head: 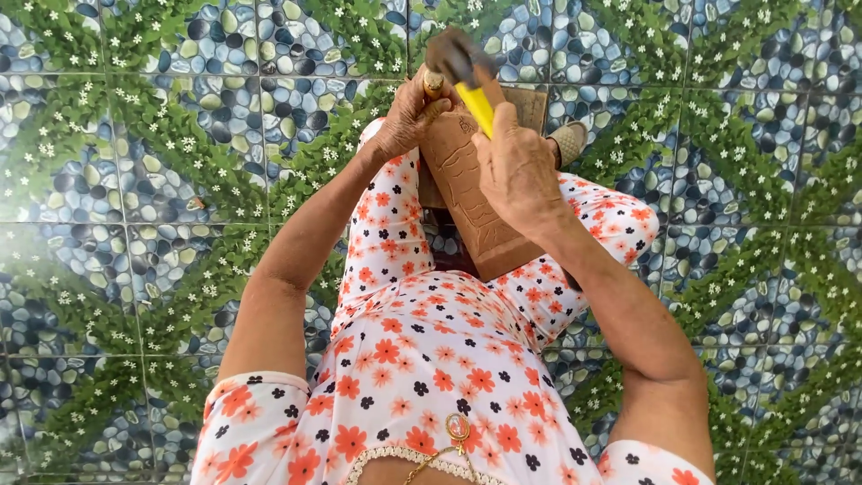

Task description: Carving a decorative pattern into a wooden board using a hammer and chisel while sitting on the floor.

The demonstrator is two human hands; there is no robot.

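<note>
A brown carved wooden block [467, 193] rests tilted on my lap, between my legs in white trousers with orange and black flowers. My left hand [409, 117] is shut on a wooden-handled chisel [434, 83] set against the block's upper left edge. My right hand [516, 166] is shut on a hammer [460, 65] with a yellow handle and a dark head. The hammer head is blurred and sits just above the chisel's top end.
The floor [135, 180] is tiled with a pattern of blue-grey pebbles, green leaves and small white flowers. A tan sandal or foot [568, 141] shows beside the block on the right. A gold pendant [458, 429] hangs at my chest.
</note>
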